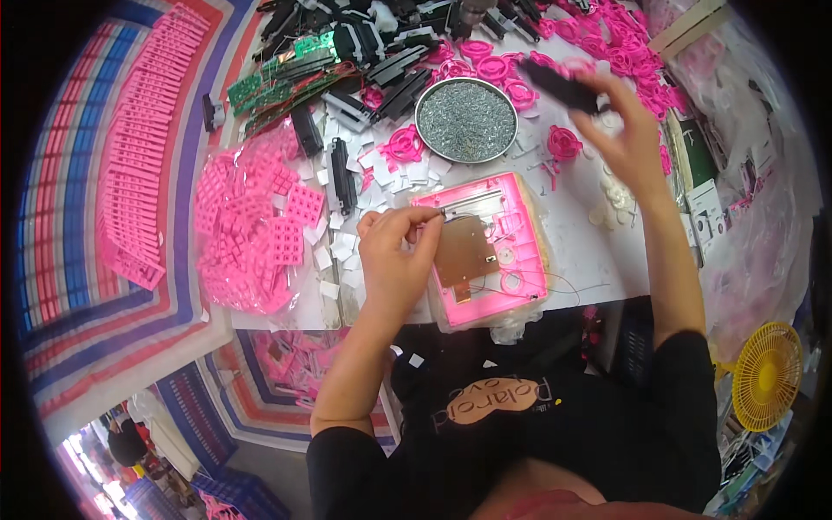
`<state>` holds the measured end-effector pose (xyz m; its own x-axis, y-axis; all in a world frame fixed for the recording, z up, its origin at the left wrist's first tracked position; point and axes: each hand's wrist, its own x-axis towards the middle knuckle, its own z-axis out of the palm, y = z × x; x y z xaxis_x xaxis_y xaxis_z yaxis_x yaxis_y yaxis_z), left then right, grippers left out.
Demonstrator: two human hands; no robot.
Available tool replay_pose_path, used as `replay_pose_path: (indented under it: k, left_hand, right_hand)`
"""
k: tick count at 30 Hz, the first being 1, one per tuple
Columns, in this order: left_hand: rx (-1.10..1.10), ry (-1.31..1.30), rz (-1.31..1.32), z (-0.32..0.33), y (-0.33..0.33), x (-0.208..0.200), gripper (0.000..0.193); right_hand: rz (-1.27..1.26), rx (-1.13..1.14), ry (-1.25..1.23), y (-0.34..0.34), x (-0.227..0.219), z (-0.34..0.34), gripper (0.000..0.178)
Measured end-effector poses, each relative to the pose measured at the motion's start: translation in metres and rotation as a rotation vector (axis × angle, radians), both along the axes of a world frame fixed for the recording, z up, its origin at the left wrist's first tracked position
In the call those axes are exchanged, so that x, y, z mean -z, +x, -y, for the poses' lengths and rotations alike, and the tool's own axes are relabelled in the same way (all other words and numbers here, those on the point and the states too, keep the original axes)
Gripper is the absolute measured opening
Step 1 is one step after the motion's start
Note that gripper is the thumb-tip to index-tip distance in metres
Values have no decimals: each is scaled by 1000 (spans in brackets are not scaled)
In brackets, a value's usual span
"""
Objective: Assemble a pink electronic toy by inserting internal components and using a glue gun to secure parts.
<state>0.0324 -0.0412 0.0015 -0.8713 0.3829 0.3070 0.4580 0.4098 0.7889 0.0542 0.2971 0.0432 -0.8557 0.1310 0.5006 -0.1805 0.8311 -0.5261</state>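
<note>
At the far left corner of the pink case [524,277], the left hand [390,253] has its fingers drawn narrow beside the brown board [461,251]; whether they grip anything cannot be told. Its forearm slants up from left of the case. Beyond the case, to its right, the right hand [626,134] is raised, thumb and fingers closed on a blurred black part [555,85]. The board lies over the case's middle.

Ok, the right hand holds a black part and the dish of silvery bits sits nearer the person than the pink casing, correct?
Not quite: the head view shows the dish of silvery bits beyond the pink casing, on its far side.
</note>
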Motion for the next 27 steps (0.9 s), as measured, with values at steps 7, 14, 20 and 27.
replay_pose_path:
  k: [7, 14, 20, 27]
  left_hand:
    - [39, 18, -71, -14, -9, -1, 6]
    - [-5, 50, -79, -9, -8, 4, 5]
    - [105, 165, 230, -2, -13, 8, 7]
    - [441, -178, -23, 4, -30, -23, 8]
  right_hand:
    - [-95, 111, 136, 16, 30, -7, 42]
    - [1, -183, -350, 59, 25, 31, 38]
    - [101, -589, -70, 57, 18, 91, 46]
    - [229, -606, -20, 47, 11, 100, 57]
